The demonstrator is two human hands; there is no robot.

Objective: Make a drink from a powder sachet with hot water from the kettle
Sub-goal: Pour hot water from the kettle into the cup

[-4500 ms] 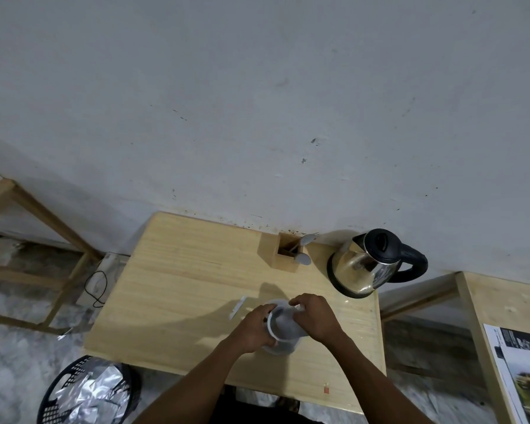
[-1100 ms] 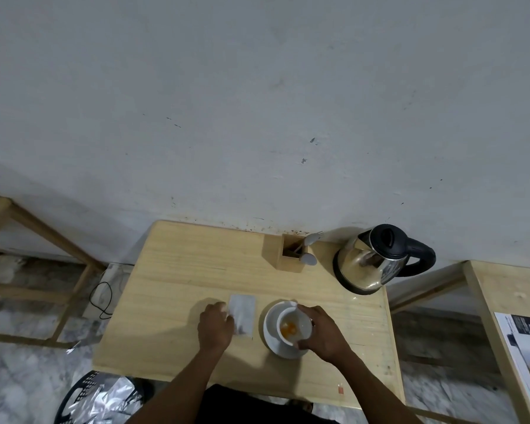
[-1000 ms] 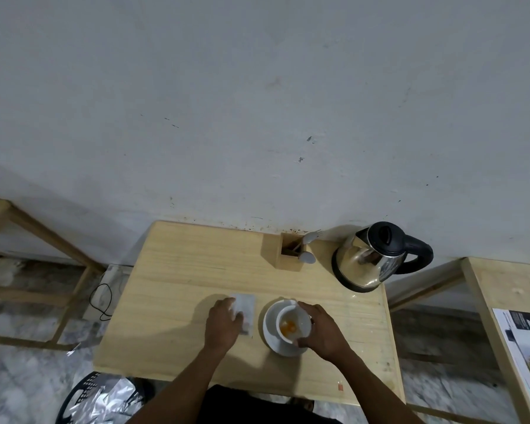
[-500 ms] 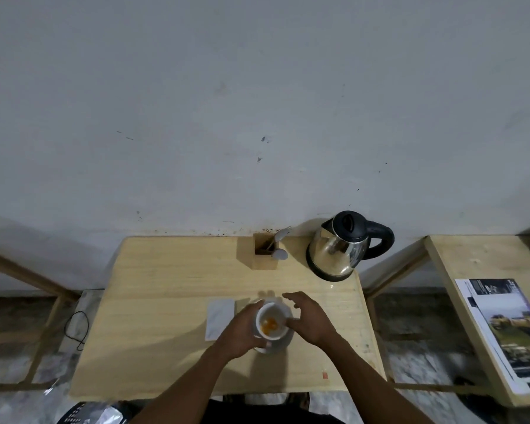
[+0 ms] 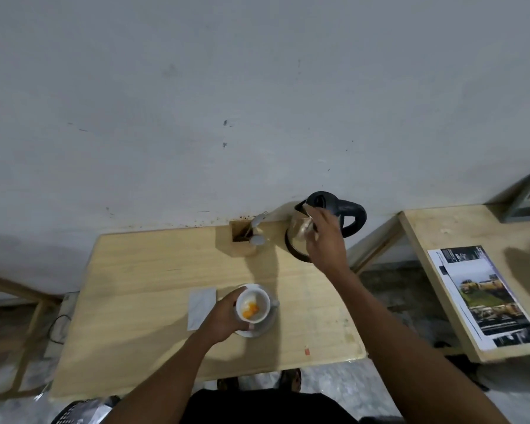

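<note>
Since a moment ago his right hand (image 5: 325, 240) has left the cup (image 5: 253, 306) and reached back to the kettle (image 5: 322, 228), fingers loosely curled in front of its steel body, gripping nothing I can see. His left hand (image 5: 224, 316) wraps the cup, upright on its saucer (image 5: 265, 327) with orange powder inside. Kettle stands upright by the wall, handle pointing right, beyond the reaching hand.
</note>
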